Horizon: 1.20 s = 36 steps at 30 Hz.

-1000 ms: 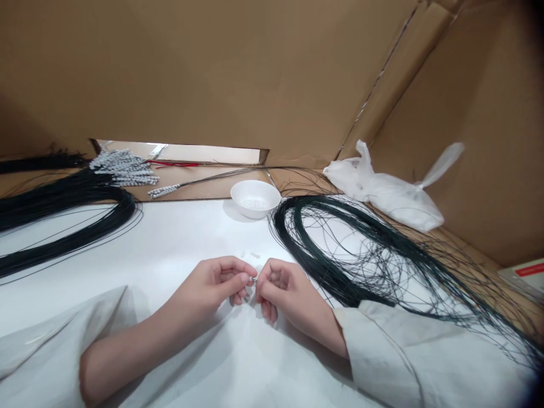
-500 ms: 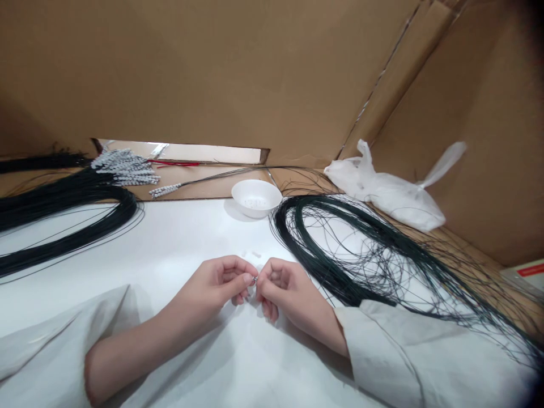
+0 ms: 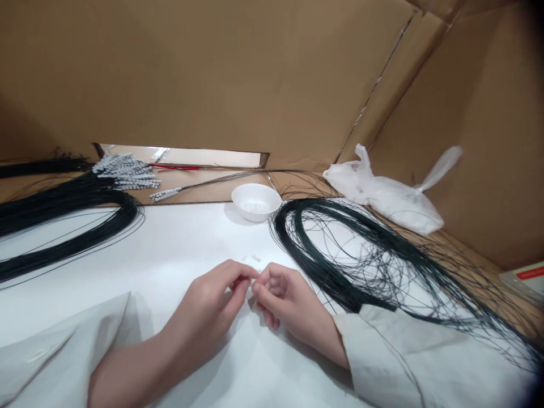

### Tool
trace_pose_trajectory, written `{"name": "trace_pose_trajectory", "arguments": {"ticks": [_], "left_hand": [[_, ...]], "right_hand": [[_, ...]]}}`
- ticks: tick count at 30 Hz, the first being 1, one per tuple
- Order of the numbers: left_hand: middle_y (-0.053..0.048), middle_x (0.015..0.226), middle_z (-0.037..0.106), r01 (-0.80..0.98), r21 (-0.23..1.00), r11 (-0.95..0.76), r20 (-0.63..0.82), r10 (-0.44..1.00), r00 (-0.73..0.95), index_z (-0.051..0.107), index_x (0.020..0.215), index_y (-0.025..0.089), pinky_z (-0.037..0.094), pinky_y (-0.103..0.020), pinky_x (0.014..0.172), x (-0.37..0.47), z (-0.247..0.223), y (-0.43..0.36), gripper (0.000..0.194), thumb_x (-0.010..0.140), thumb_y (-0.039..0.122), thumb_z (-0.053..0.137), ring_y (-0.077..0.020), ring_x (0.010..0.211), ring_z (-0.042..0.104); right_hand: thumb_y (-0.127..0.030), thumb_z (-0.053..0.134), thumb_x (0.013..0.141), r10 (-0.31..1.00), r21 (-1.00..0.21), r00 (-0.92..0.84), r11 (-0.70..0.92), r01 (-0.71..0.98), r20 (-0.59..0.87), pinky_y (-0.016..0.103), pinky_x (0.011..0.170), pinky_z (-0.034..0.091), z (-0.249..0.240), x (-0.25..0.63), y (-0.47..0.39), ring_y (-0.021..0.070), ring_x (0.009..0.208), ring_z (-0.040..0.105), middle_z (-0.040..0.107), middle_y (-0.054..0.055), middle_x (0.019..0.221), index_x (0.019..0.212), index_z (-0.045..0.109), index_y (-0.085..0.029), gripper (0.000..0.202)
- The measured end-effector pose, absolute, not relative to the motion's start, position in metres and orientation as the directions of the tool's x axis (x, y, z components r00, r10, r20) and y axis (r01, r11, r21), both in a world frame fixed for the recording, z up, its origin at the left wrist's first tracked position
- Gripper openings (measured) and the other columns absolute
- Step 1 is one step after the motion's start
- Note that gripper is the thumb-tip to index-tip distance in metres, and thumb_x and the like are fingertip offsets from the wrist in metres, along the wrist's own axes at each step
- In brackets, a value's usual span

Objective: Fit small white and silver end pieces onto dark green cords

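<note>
My left hand (image 3: 219,297) and my right hand (image 3: 284,294) meet fingertip to fingertip over the white table (image 3: 182,238). Both are closed in a pinch, and whatever lies between the fingertips is too small and hidden to make out. Just beyond the fingers, small white pieces (image 3: 256,258) lie on the table. Farther back stands a white bowl (image 3: 256,198) with small white bits inside. To the right of my right hand lies a loose coil of dark green wires (image 3: 323,266).
At the left is a bundle of dark wires (image 3: 123,209) with black-and-white ends (image 3: 125,171). A few similar wires (image 3: 166,194) lie behind the bowl's left side. A tied white plastic bag (image 3: 386,198) rests at the back right, against cardboard walls (image 3: 191,73).
My left hand has turned, its back now more upward and its fingers straighter toward my right fingertips. The speckled bit between the fingertips no longer shows. The camera view has shifted slightly.
</note>
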State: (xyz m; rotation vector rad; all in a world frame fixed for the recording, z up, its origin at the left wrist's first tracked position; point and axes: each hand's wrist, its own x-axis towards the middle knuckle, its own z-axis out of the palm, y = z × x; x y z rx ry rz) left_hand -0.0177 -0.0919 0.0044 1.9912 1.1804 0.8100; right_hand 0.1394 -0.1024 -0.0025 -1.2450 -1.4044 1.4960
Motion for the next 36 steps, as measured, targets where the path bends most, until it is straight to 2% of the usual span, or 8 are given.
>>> {"name": "trace_pose_trajectory", "arguments": {"ticks": [4, 11, 14, 17, 21, 25, 29, 36], "left_hand": [[0.001, 0.08, 0.061, 0.526, 0.732, -0.432, 0.234, 0.885, 0.402, 0.049, 0.102, 0.024, 0.041, -0.02, 0.06, -0.017, 0.005, -0.094, 0.019, 0.084, 0.022, 0.042, -0.0125, 0.069, 0.057], [0.001, 0.08, 0.061, 0.547, 0.723, -0.422, 0.201, 0.886, 0.418, 0.044, 0.103, 0.024, 0.042, -0.02, 0.06, -0.016, 0.0, -0.094, 0.018, 0.086, 0.022, 0.039, -0.0119, 0.068, 0.058], [0.0, 0.082, 0.06, 0.583, 0.668, -0.463, 0.229, 0.873, 0.43, 0.044, 0.104, 0.024, 0.042, -0.023, 0.063, -0.016, -0.003, -0.095, 0.018, 0.087, 0.022, 0.038, -0.0133, 0.07, 0.057], [-0.003, 0.084, 0.059, 0.608, 0.591, -0.529, 0.275, 0.841, 0.465, 0.047, 0.101, 0.023, 0.041, -0.026, 0.066, -0.016, -0.006, -0.096, 0.018, 0.087, 0.021, 0.037, -0.0159, 0.072, 0.056], [-0.004, 0.08, 0.058, 0.607, 0.552, -0.572, 0.283, 0.813, 0.508, 0.049, 0.095, 0.021, 0.04, -0.028, 0.065, -0.016, -0.009, -0.097, 0.018, 0.086, 0.017, 0.034, -0.0169, 0.072, 0.055], [-0.004, 0.078, 0.056, 0.604, 0.53, -0.595, 0.287, 0.796, 0.533, 0.049, 0.088, 0.019, 0.038, -0.028, 0.062, -0.016, -0.01, -0.097, 0.016, 0.085, 0.014, 0.034, -0.0165, 0.068, 0.052], [-0.003, 0.077, 0.054, 0.609, 0.568, -0.553, 0.227, 0.817, 0.531, 0.046, 0.087, 0.02, 0.037, -0.028, 0.061, -0.015, -0.008, -0.095, 0.016, 0.086, 0.016, 0.03, -0.0158, 0.065, 0.05], [-0.002, 0.081, 0.053, 0.544, 0.671, -0.503, 0.164, 0.817, 0.553, 0.043, 0.092, 0.02, 0.039, -0.028, 0.066, -0.012, -0.002, -0.093, 0.015, 0.088, 0.018, 0.029, -0.0153, 0.071, 0.05]], "right_hand": [[-0.029, 0.051, 0.081, 0.943, -0.988, -0.298, -0.119, 0.103, -0.145, 0.016, 0.036, 0.035, -0.004, 0.139, -0.102, 0.0053, 0.038, 0.044, 0.05, -0.005, 0.052, 0.073, 0.045, -0.016, 0.016], [-0.027, 0.051, 0.08, 0.939, -0.984, -0.303, -0.134, 0.117, -0.164, 0.016, 0.036, 0.034, -0.002, 0.139, -0.1, 0.0054, 0.041, 0.046, 0.053, -0.003, 0.058, 0.075, 0.046, -0.016, 0.013], [-0.026, 0.051, 0.08, 0.94, -0.987, -0.304, -0.129, 0.1, -0.154, 0.016, 0.036, 0.034, -0.004, 0.139, -0.101, 0.0055, 0.042, 0.046, 0.053, -0.003, 0.059, 0.081, 0.047, -0.016, 0.011], [-0.028, 0.05, 0.081, 0.939, -0.992, -0.325, -0.09, 0.085, -0.113, 0.016, 0.038, 0.034, -0.006, 0.139, -0.101, 0.0052, 0.042, 0.045, 0.052, -0.004, 0.059, 0.085, 0.049, -0.017, 0.012], [-0.027, 0.049, 0.081, 0.931, -0.99, -0.344, -0.094, 0.101, -0.124, 0.016, 0.038, 0.034, -0.004, 0.139, -0.1, 0.0044, 0.041, 0.043, 0.05, -0.003, 0.057, 0.077, 0.047, -0.016, 0.012], [-0.017, 0.052, 0.074, 0.928, -0.983, -0.329, -0.142, 0.117, -0.173, 0.017, 0.039, 0.036, 0.002, 0.138, -0.1, 0.0045, 0.041, 0.043, 0.047, -0.005, 0.054, 0.072, 0.044, -0.016, 0.008], [-0.009, 0.048, 0.069, 0.929, -0.983, -0.322, -0.159, 0.096, -0.181, 0.016, 0.038, 0.036, 0.004, 0.137, -0.1, 0.0048, 0.04, 0.043, 0.046, -0.006, 0.052, 0.07, 0.043, -0.017, 0.009], [-0.007, 0.045, 0.068, 0.926, -0.986, -0.341, -0.146, 0.075, -0.163, 0.017, 0.039, 0.037, 0.003, 0.137, -0.099, 0.0054, 0.041, 0.043, 0.045, -0.007, 0.051, 0.072, 0.043, -0.017, 0.011]]}}
